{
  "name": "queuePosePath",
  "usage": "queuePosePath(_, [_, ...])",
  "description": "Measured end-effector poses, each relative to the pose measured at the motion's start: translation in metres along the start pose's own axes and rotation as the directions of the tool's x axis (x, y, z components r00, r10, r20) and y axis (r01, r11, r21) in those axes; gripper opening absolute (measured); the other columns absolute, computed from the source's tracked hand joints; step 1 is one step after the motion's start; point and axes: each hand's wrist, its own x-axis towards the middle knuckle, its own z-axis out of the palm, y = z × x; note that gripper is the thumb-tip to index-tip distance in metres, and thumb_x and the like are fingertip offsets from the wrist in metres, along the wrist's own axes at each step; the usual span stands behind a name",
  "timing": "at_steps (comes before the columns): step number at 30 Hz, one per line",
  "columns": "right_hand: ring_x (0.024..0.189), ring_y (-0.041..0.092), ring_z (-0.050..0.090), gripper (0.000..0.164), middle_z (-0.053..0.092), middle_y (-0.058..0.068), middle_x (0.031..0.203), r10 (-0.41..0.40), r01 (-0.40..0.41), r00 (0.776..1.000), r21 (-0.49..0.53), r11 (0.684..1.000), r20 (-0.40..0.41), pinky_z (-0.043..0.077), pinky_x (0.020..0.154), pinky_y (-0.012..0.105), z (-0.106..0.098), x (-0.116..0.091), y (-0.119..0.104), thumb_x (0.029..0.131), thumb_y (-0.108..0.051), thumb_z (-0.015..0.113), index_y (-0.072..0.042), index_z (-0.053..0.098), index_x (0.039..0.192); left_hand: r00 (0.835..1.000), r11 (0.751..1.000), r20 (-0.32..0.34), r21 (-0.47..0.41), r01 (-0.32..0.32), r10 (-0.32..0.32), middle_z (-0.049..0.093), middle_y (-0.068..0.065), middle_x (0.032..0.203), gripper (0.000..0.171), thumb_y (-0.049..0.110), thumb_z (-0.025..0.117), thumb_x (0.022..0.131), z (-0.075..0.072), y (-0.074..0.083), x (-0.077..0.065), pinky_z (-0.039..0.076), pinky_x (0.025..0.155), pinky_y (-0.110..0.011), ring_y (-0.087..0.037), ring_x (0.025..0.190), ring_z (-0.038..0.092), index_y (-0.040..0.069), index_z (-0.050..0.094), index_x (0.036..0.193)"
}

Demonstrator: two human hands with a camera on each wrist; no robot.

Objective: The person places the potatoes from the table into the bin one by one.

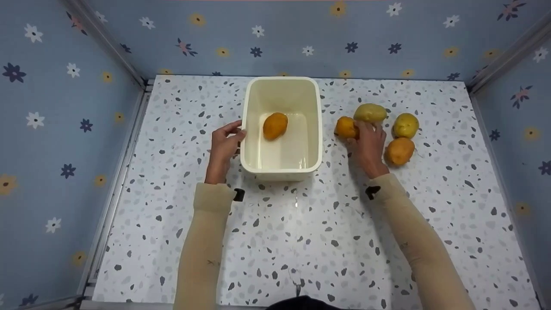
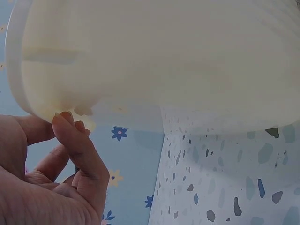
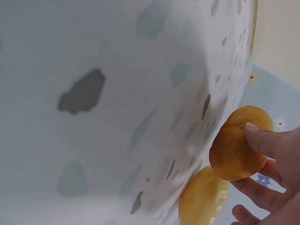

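A cream plastic bin (image 1: 282, 168) stands on the table with one orange-yellow, mango-like fruit (image 1: 275, 126) lying in it. At its left rim my left hand (image 1: 224, 146) pinches the edge, as the left wrist view also shows from below. To the right of the bin, my right hand (image 1: 369, 146) holds a rounded orange-yellow fruit (image 3: 241, 143) between thumb and fingers. A longer yellow fruit (image 1: 370, 113) lies just beyond that hand. Farther right are a round yellow fruit (image 1: 406, 125) and an orange one (image 1: 400, 151), touching or nearly so.
The white speckled table (image 1: 297, 241) is bounded at the back and both sides by blue flowered panels (image 1: 292, 38). The bin's tall walls rise between my two hands.
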Motion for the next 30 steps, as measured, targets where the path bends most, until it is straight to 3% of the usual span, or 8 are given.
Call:
queuePosePath(7, [0.144,0.043,0.039,0.046,0.061,0.021,0.145,-0.013,0.013,0.999,-0.020,1.000,-0.029,0.026,0.120,0.058,-0.013,0.004,-0.008,0.098,-0.010,0.077,-0.002,0.061,0.141,1.000,1.000,-0.002,0.009,0.011,-0.011,0.061,-0.006,0.116,0.040,0.013,0.065,0.104,0.000,0.000,0.000,0.053,0.055,-0.021,-0.023,0.086,0.071,0.012,0.067,0.144])
queuePosePath(22, [0.147,0.042,0.036,0.045,0.061,0.019,0.145,-0.070,0.069,0.995,-0.015,0.997,-0.074,0.024,0.122,0.058,-0.037,0.011,-0.027,0.099,-0.012,0.076,-0.003,0.061,0.140,1.000,1.000,0.015,0.005,0.024,-0.024,0.061,-0.005,0.115,0.039,0.015,0.066,0.104,-0.002,0.000,-0.001,0.049,0.053,-0.021,-0.016,0.078,0.067,0.013,0.067,0.143])
queuePosePath(30, [0.147,0.044,0.036,0.046,0.061,0.020,0.144,-0.108,0.106,0.990,-0.025,0.994,-0.094,0.025,0.123,0.059,-0.046,0.015,-0.032,0.099,-0.013,0.076,-0.002,0.061,0.141,1.000,1.000,0.018,-0.010,0.012,-0.012,0.061,-0.006,0.115,0.039,0.014,0.067,0.104,-0.002,-0.001,0.001,0.053,0.058,-0.024,-0.015,0.078,0.068,0.012,0.067,0.143])
